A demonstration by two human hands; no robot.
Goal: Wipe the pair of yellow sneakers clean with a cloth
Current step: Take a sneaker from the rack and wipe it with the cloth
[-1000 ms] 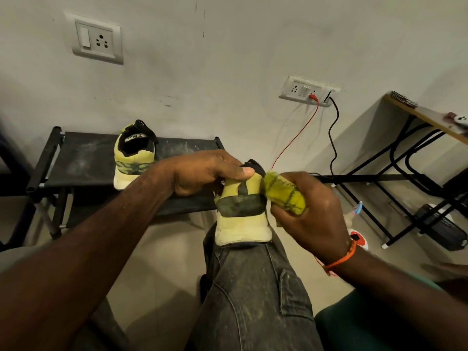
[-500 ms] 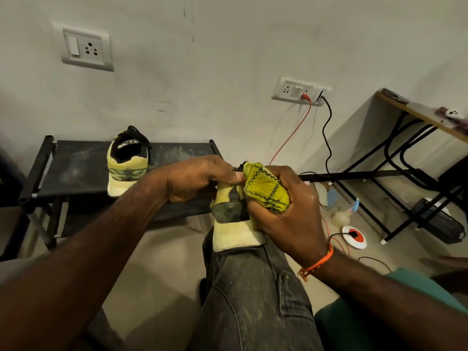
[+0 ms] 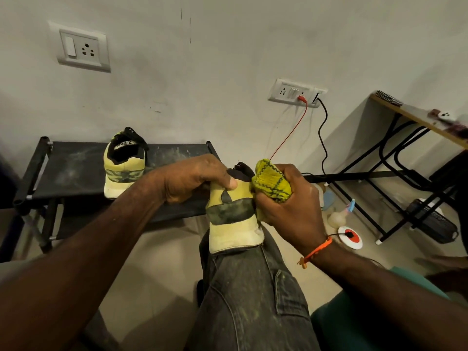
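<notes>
While 1 yellow sneaker [image 3: 124, 166] sits heel-out on the black shoe rack [image 3: 63, 171] at left, apart from both hands, the other sneaker [image 3: 231, 219] stands heel-toward-camera on the person's knee [image 3: 243, 287]. Left hand [image 3: 195, 181] grips its collar, thumb on the heel. Right hand [image 3: 291, 203] is clenched around a bunched yellow cloth [image 3: 271, 183], pressed against the heel's right edge. Wall socket [image 3: 295, 93] with red and black cables behind.

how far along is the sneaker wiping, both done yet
Not yet. In hand: the left hand steadies one sneaker on the knee while the right hand presses the yellow cloth against its heel. The second sneaker sits on the dusty rack; whether it's been wiped is unclear.
</notes>
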